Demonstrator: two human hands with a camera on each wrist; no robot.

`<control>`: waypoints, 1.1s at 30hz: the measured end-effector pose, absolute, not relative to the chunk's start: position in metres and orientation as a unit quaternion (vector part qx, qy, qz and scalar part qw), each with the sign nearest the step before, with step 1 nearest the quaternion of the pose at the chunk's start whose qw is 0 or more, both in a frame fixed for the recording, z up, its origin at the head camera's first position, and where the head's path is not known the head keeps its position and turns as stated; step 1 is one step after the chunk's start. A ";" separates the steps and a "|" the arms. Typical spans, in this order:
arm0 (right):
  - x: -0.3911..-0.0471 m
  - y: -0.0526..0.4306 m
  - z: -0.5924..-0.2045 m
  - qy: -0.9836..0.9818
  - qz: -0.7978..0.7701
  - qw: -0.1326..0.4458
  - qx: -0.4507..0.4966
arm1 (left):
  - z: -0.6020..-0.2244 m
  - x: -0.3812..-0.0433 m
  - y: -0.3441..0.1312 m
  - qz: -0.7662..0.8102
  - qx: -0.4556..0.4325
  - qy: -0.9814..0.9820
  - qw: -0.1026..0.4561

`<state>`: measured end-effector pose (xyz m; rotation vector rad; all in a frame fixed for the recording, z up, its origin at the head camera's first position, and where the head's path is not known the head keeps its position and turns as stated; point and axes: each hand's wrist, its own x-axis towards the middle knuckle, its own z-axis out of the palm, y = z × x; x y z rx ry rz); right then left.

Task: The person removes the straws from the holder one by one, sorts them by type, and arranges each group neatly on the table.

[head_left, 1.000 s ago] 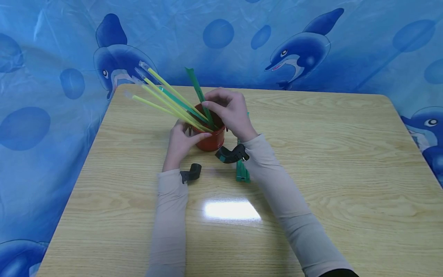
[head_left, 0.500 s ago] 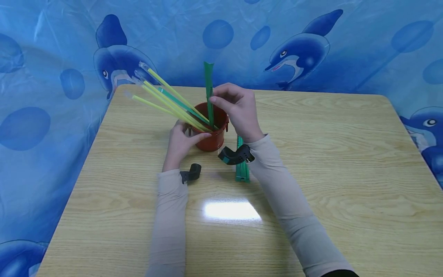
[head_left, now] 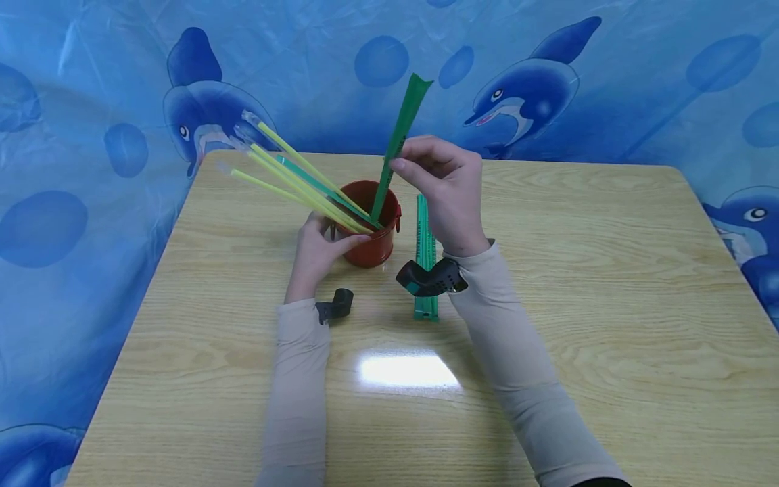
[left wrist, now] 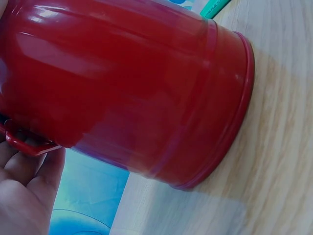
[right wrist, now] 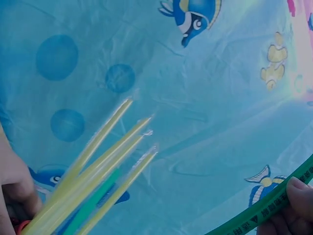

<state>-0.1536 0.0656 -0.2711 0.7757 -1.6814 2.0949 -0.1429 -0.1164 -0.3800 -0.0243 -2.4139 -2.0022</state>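
Observation:
A small red bucket (head_left: 368,253) stands on the table, with my left hand (head_left: 316,247) gripping its left side, thumb across the front near the rim. In the left wrist view, fingers (left wrist: 44,176) lie by the bucket's side handle. Several yellow straws (head_left: 286,174) in clear wrappers lean leftward out of the bucket, along with a green strip (head_left: 304,174). Between thumb and fingers, my right hand (head_left: 450,193) pinches a long green packet (head_left: 406,120) printed with dark characters. It tilts right, its lower end inside the bucket mouth.
Right of the bucket, more long green packets (head_left: 422,230) lie side by side on the wooden table (head_left: 578,291), below my right wrist. A blue dolphin-print sheet (head_left: 335,40) hangs behind the table's far edge.
My right hand has moved right, and the green packet has swung from leaning left to leaning right and risen somewhat. The left hand and the bucket have stayed in place.

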 end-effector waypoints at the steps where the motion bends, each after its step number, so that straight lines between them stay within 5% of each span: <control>1: -0.153 0.067 -0.270 -0.591 0.738 0.176 0.273 | -0.380 -0.143 -0.117 -0.638 -0.007 -0.770 0.003; 18: -0.150 0.085 -0.268 -0.557 0.766 0.200 0.250 | -0.384 -0.143 -0.120 -0.655 -0.021 -0.755 0.014; 33: -0.143 0.109 -0.279 -0.585 0.773 0.135 0.207 | -0.384 -0.144 -0.118 -0.649 -0.018 -0.761 0.014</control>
